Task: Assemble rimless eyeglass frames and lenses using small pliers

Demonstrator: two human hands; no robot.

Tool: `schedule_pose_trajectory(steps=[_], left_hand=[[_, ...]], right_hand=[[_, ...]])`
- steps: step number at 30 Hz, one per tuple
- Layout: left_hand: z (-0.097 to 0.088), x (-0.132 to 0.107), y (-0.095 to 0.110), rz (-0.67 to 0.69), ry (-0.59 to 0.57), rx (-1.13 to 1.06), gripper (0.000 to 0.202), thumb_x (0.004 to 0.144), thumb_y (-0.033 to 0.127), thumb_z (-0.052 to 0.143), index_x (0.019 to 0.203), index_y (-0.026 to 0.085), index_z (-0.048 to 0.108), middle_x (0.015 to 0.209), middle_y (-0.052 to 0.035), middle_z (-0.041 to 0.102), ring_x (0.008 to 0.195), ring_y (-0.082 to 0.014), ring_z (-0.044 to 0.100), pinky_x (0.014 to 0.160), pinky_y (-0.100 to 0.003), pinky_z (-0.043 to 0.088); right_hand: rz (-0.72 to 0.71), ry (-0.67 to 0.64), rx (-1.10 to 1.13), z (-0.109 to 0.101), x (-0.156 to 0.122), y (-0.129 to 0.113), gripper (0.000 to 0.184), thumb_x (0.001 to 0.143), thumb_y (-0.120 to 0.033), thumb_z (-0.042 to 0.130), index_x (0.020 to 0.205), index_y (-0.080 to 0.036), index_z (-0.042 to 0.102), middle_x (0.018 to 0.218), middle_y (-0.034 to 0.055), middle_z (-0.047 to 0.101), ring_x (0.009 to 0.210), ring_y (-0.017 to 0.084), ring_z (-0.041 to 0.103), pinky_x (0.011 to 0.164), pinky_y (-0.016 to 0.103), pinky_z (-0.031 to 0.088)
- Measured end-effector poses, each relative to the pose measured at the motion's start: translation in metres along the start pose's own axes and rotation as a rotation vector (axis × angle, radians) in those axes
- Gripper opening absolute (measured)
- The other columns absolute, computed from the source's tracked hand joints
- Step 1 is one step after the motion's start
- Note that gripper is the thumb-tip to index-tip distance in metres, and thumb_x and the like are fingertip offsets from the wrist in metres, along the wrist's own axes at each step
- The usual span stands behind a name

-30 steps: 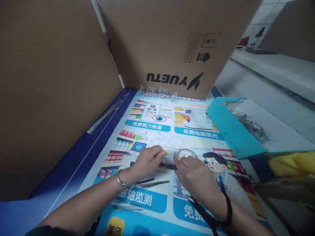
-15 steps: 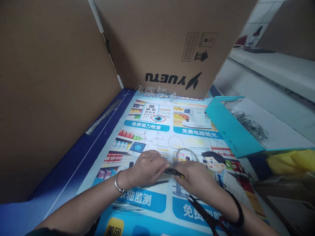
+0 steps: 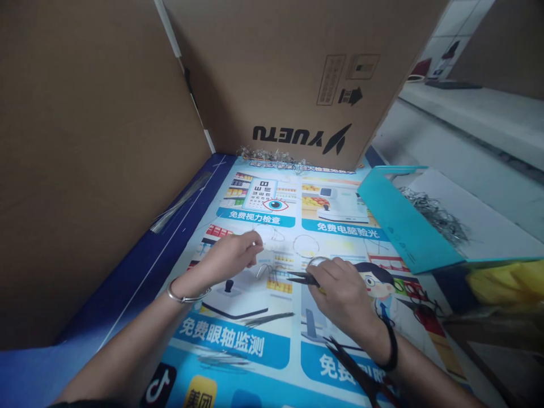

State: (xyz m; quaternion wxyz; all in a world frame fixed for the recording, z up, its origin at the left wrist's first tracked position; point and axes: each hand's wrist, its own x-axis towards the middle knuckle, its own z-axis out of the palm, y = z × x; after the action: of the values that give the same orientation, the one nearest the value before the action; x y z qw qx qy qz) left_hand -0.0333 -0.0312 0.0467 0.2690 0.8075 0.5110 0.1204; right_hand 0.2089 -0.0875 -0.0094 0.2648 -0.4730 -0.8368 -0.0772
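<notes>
My left hand (image 3: 232, 253) reaches forward over a printed poster mat (image 3: 255, 334), its fingertips pinched at a thin wire eyeglass rim (image 3: 266, 233). A bent wire piece (image 3: 266, 271) lies just behind that hand. My right hand (image 3: 342, 286) is closed round small dark pliers (image 3: 302, 277), whose tips point left. Beside its fingers lies a round wire ring (image 3: 317, 262), and a second wire rim (image 3: 305, 245) rests a little farther back. A metal bangle circles my left wrist and a dark band my right wrist.
Cardboard panels (image 3: 85, 141) wall in the left and back. A teal box (image 3: 408, 226) at the right holds a tangle of metal wire bits (image 3: 433, 212). Straight wires (image 3: 266, 320) lie on the mat; black scissors (image 3: 352, 368) sit near my right forearm. Yellow cloth (image 3: 505, 283) at far right.
My left hand let go of the pliers and moved forward and left to the wire rim. My right hand stayed, keeping the pliers. A bent wire piece now lies exposed between them.
</notes>
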Motion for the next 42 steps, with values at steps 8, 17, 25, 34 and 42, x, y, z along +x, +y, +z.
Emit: schedule_pose_trajectory(steps=[8, 17, 25, 34, 42], left_hand=[[0.019, 0.006, -0.02, 0.152, -0.205, 0.41, 0.026, 0.086, 0.028, 0.041, 0.075, 0.018, 0.062, 0.078, -0.0044, 0.069, 0.069, -0.0179, 0.06, 0.053, -0.025, 0.031], [0.004, 0.003, -0.018, 0.081, -0.203, 0.413, 0.022, 0.085, 0.029, 0.043, 0.08, 0.02, 0.062, 0.085, -0.0032, 0.068, 0.073, -0.0176, 0.06, 0.056, -0.025, 0.034], [-0.027, 0.006, -0.056, -0.203, -0.107, 0.684, 0.024, 0.086, 0.025, 0.038, 0.082, 0.017, 0.061, 0.087, -0.0093, 0.067, 0.073, -0.0207, 0.062, 0.058, -0.026, 0.039], [-0.023, 0.006, -0.062, -0.155, -0.142, 0.693, 0.021, 0.082, 0.022, 0.043, 0.084, 0.019, 0.064, 0.086, -0.0084, 0.068, 0.077, -0.0211, 0.063, 0.061, -0.026, 0.042], [-0.007, 0.01, -0.069, -0.078, -0.101, 0.644, 0.025, 0.084, 0.02, 0.04, 0.078, 0.017, 0.064, 0.081, -0.0096, 0.068, 0.076, -0.0221, 0.063, 0.065, -0.03, 0.044]], right_hand=[[-0.055, 0.044, 0.021, 0.001, -0.001, 0.0, 0.012, 0.077, -0.012, 0.055, 0.08, -0.016, 0.065, 0.071, 0.0052, 0.061, 0.076, 0.02, 0.05, 0.07, 0.033, 0.036], [-0.036, 0.009, 0.022, 0.0, -0.002, 0.001, 0.015, 0.078, -0.012, 0.052, 0.081, -0.017, 0.065, 0.073, 0.005, 0.062, 0.077, 0.019, 0.051, 0.072, 0.032, 0.036], [-0.057, 0.034, 0.042, 0.003, -0.002, 0.002, 0.014, 0.078, -0.011, 0.052, 0.082, -0.016, 0.065, 0.074, 0.0057, 0.064, 0.076, 0.019, 0.051, 0.07, 0.033, 0.036], [-0.092, 0.047, 0.07, 0.005, -0.002, 0.004, 0.015, 0.081, -0.014, 0.051, 0.086, -0.015, 0.066, 0.076, 0.0067, 0.064, 0.078, 0.02, 0.053, 0.072, 0.034, 0.038], [-0.113, 0.044, 0.043, 0.008, -0.004, 0.005, 0.015, 0.081, -0.015, 0.051, 0.086, -0.016, 0.066, 0.078, 0.0069, 0.064, 0.079, 0.021, 0.054, 0.073, 0.035, 0.039]])
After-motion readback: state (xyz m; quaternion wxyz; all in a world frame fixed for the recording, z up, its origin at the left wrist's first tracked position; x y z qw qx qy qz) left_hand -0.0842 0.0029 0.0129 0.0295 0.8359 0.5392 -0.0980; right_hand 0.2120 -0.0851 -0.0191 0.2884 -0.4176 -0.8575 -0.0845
